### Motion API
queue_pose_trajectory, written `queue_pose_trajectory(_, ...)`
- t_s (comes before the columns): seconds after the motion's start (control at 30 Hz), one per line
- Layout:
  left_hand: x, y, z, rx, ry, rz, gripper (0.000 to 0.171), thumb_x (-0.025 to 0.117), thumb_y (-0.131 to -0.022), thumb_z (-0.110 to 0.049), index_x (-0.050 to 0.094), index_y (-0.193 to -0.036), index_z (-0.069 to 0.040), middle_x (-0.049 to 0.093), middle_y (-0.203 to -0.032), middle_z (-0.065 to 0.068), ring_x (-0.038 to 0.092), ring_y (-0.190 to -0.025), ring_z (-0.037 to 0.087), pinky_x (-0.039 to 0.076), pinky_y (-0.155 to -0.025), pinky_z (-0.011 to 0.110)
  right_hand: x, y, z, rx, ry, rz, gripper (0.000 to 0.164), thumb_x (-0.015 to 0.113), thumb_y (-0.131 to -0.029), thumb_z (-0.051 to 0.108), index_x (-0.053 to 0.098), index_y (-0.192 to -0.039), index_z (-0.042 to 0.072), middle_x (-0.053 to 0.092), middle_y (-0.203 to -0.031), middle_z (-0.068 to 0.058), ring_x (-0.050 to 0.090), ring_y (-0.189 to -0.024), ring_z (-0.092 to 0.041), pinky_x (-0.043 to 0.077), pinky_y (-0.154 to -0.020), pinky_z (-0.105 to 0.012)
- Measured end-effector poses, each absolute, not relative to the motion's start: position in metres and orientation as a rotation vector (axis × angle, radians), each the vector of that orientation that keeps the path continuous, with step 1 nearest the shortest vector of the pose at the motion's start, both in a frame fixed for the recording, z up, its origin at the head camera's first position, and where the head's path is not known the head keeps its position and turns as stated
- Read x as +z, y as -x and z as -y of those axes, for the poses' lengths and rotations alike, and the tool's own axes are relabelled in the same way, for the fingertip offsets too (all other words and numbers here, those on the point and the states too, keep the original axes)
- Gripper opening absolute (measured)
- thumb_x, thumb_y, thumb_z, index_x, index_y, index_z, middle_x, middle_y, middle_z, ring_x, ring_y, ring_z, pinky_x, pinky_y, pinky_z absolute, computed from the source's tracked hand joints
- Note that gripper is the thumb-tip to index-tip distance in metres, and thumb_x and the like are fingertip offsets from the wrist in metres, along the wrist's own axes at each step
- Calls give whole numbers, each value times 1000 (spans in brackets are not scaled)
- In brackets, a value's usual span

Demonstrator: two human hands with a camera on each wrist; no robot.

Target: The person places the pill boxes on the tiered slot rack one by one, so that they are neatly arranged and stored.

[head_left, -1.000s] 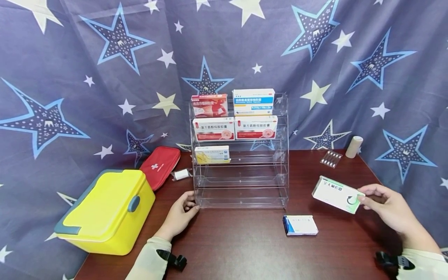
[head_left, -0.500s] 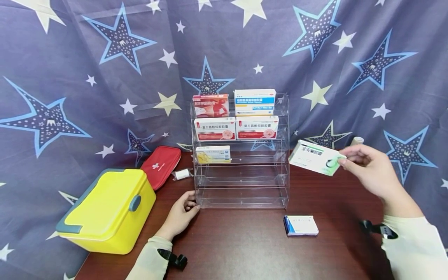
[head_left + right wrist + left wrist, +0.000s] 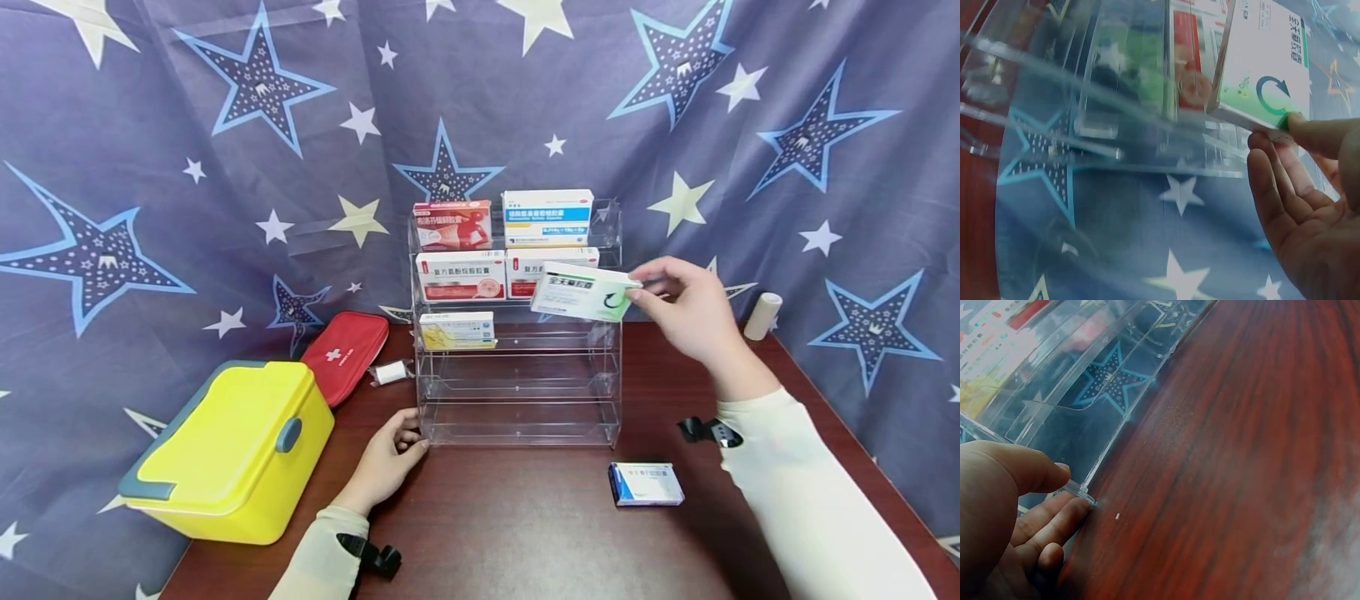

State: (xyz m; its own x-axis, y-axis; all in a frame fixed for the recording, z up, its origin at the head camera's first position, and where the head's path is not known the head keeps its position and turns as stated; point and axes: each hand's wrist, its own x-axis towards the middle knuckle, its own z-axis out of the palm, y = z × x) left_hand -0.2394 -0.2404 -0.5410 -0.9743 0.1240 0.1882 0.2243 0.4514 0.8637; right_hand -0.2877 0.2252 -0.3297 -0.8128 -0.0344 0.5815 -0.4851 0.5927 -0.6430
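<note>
A clear tiered display rack (image 3: 517, 434) stands on the table, its upper tiers bearing several medicine boxes. My left hand (image 3: 384, 463) grips its lower left corner; the left wrist view has the thumb above the rack's edge (image 3: 1079, 485) and fingers beneath. My right hand (image 3: 686, 321) pinches a white and green medicine box (image 3: 581, 293) by its right end. That box hangs in front of the second and third tiers, overlapping the right-hand red and white box (image 3: 522, 275). To its left on the third tier sits a yellow and white box (image 3: 456, 332).
A blue and white medicine box (image 3: 647, 484) lies on the table, front right of the rack. At left are a yellow lidded case (image 3: 232, 450), a red first-aid pouch (image 3: 345, 357) and a small wrapped white roll (image 3: 389, 372). A beige roll (image 3: 762, 316) stands at the back right.
My right hand has carried the white and green medicine box from the right side of the table up and leftward to the rack. The left hand stays at the rack's corner.
</note>
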Motion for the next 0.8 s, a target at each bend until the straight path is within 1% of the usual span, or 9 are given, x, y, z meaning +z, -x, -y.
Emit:
queue_pose_trajectory(0.13, -541, 239, 240, -1565, 305, 2597, 47, 77, -94, -5, 62, -138, -10, 70, -122, 6, 66, -101, 19, 49, -88, 35, -332, 300, -206, 1118, -408, 2345, 15, 81, -93, 11, 76, -107, 15, 77, -93, -5, 70, -78, -15, 46, -57, -25)
queue_pose_trajectory(0.27, -540, 239, 239, -1559, 295, 2605, 48, 77, -93, -4, 61, -138, -10, 70, -121, 6, 66, -101, 19, 49, -88, 35, -337, 306, -191, 1070, -399, 2387, 16, 81, -93, 11, 76, -106, 18, 78, -98, -4, 74, -84, -20, 50, -63, -33)
queue_pose_trajectory(0.37, -541, 239, 239, -1557, 294, 2607, 48, 77, -93, -3, 62, -138, -9, 70, -121, 6, 66, -101, 19, 49, -88, 35, -341, 309, -185, 1009, -378, 2420, 16, 81, -92, 11, 77, -106, 20, 78, -97, -5, 75, -83, -21, 50, -65, -39)
queue_pose_trajectory(0.57, -542, 240, 240, -1568, 309, 2595, 47, 77, -94, -3, 62, -138, -9, 70, -123, 6, 66, -101, 20, 49, -88, 34, -348, 306, -176, 907, -346, 2462, 16, 81, -92, 10, 77, -104, 20, 78, -96, -6, 73, -78, -20, 50, -62, -42)
queue_pose_trajectory(0.8, -542, 240, 241, -1570, 322, 2583, 46, 77, -94, -5, 62, -138, -8, 70, -123, 6, 67, -101, 19, 49, -87, 33, -355, 302, -170, 782, -382, 2493, 17, 81, -90, 8, 76, -104, 17, 76, -103, -7, 74, -83, -23, 53, -70, -46)
